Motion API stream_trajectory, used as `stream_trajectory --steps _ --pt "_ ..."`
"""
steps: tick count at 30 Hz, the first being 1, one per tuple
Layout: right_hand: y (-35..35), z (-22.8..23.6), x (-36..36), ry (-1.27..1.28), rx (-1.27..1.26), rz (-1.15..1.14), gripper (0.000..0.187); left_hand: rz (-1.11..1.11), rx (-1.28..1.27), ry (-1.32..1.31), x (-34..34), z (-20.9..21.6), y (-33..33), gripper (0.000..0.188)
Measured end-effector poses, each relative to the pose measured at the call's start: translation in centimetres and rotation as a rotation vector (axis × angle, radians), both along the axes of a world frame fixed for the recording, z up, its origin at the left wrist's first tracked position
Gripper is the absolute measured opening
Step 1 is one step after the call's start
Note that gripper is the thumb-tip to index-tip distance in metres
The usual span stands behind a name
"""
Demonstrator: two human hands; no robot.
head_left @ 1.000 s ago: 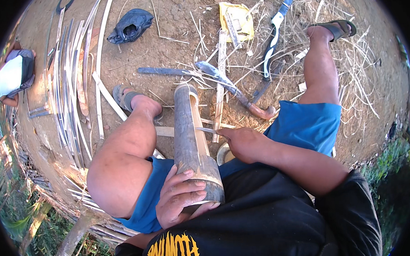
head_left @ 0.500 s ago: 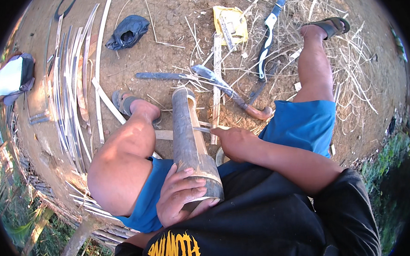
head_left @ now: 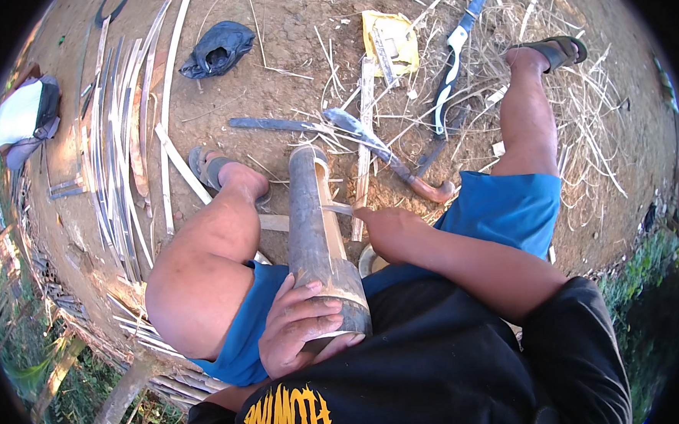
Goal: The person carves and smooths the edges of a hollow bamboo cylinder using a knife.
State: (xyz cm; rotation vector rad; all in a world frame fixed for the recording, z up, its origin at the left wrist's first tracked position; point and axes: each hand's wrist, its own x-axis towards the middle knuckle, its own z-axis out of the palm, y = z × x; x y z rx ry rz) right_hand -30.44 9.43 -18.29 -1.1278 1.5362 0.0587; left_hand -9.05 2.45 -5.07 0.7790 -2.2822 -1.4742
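Note:
A section of bamboo [head_left: 313, 221] stands lengthwise between my legs, its near end against my shirt. A long slot is cut along its right side, showing pale inner wood. My left hand [head_left: 296, 329] wraps round the near end, fingers over the top and the thumb underneath. In my closed right hand [head_left: 390, 228] is a knife, its thin blade [head_left: 338, 208] reaching left to the slot's edge. The knife's handle is hidden by my fingers.
Beyond the bamboo lie a curved wooden-handled machete [head_left: 374, 145], a folding saw [head_left: 449, 68] and a yellow packet [head_left: 392, 44]. Bamboo strips [head_left: 113, 147] lie on the left, near a black plastic bag [head_left: 218, 48]. Shavings [head_left: 580, 122] cover the ground around my right foot.
My right hand and the blade have shifted slightly nearer along the slot. The left hand keeps its hold on the bamboo. The view has tilted a little.

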Motion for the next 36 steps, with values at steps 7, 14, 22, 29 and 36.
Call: stream_trajectory --steps 7,14,22,29,36 --pt "-0.6 -3.6 0.4 0.046 -0.008 -0.036 0.043 0.006 0.021 -0.015 0.0 0.3 -0.1 0.04" --pt "-0.3 -2.0 0.2 0.045 -0.003 0.0 0.044 0.024 0.021 -0.001 0.5 0.2 0.0 0.04" --pt "-2.6 -5.0 0.3 0.076 0.063 -0.041 0.04 0.041 0.057 0.0 0.3 0.2 0.1 0.039" --pt "-2.1 -5.5 0.4 0.06 0.035 -0.066 0.037 0.032 0.058 0.009 0.4 0.1 0.1 0.037" --pt "-2.7 -5.3 0.4 0.087 0.023 0.025 0.035 0.048 0.045 0.002 0.3 0.3 0.3 0.036"
